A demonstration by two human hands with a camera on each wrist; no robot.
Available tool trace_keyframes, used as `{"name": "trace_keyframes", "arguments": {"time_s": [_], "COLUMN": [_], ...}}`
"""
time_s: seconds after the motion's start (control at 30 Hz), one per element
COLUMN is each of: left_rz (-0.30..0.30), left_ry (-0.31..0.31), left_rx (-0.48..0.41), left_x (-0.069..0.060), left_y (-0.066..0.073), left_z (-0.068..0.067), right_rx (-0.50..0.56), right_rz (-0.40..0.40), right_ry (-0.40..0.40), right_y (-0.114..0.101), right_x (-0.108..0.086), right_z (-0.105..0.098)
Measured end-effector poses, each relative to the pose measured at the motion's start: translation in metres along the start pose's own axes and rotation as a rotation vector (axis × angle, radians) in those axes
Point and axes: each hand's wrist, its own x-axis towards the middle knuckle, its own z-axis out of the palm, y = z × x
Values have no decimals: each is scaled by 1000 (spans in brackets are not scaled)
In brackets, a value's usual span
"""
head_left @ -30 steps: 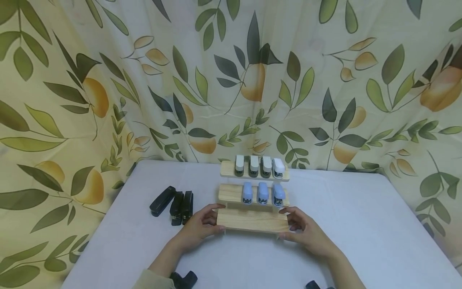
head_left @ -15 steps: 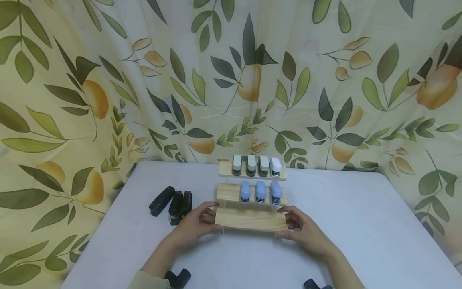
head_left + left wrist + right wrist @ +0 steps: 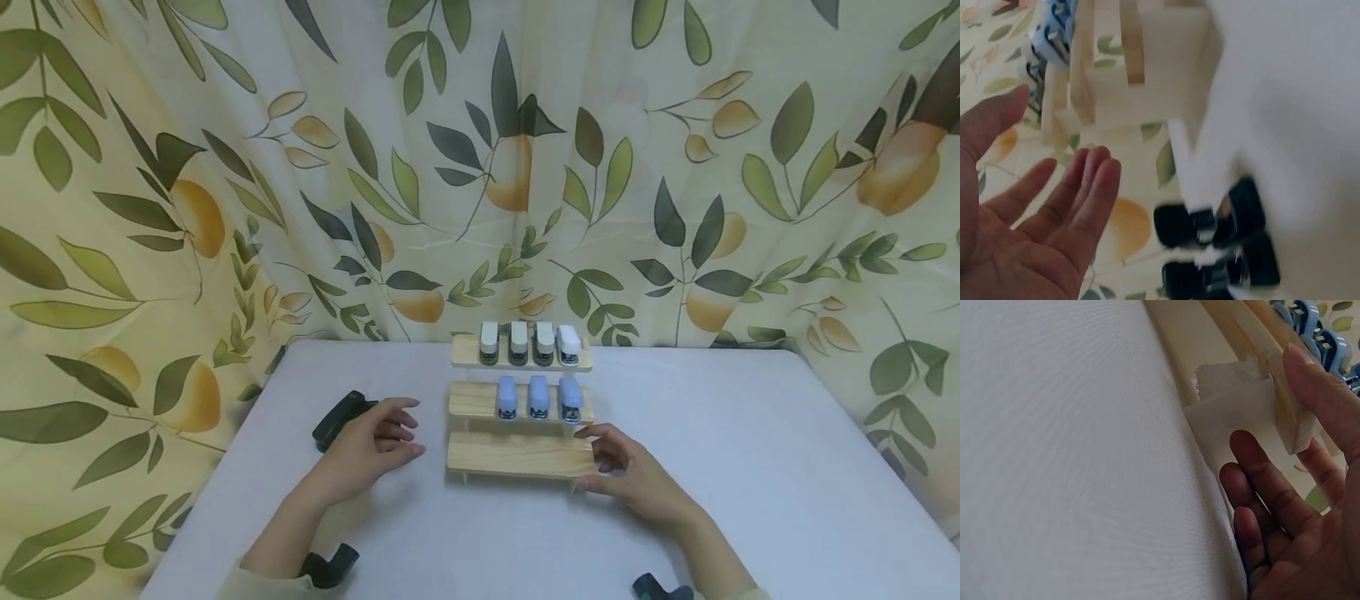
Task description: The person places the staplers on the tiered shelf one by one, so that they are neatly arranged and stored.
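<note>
A cream curtain printed with green leaves and orange fruit hung behind the table's far edge and along its left edge. White covered the table. A three-tier wooden stand stood toward the middle of the far edge. The right hand held the lowest shelf's right end between thumb and fingers; the left hand, fingers wide, hung apart from the shelf's left end. Black staplers lay near it, toward the table's left edge. Three blue staplers sat on the middle shelf, four white staplers on the top one.
</note>
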Motion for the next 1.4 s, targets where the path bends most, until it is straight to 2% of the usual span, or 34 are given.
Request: {"name": "trace_keyframes", "arguments": {"time_s": [0.1, 0.3, 0.47, 0.63, 0.87, 1.03, 1.2, 1.4], "left_rz": [17, 57, 45, 14, -23, -47, -65, -130], "left_ry": [11, 69, 112, 104, 21, -41, -56, -48], "left_rx": [34, 169, 228, 313, 395, 406, 388, 366], "left_x": [-1, -3, -2, 0, 0, 3, 6, 10], "left_y": [-3, -17, -25, -38, -55, -65, -73, -79], "left_z": [-18, -52, -76, -91, -101, -103, -102, -97], "right_rx": [-2, 5, 9, 17, 19, 21, 11, 6], "right_rz": [-5, 2, 21, 40, 32, 16, 26, 41], "right_ry": [2, -3, -6, -10, -7, -7, -11, -16], "right_y": [-1, -2, -1, -1, -2, -2, -1, -2], "right_x": [0, 0, -1, -2, -2, -1, -1, -2], "right_z": [-1, -1, -1, -1, 0, -1, -1, -2]}}
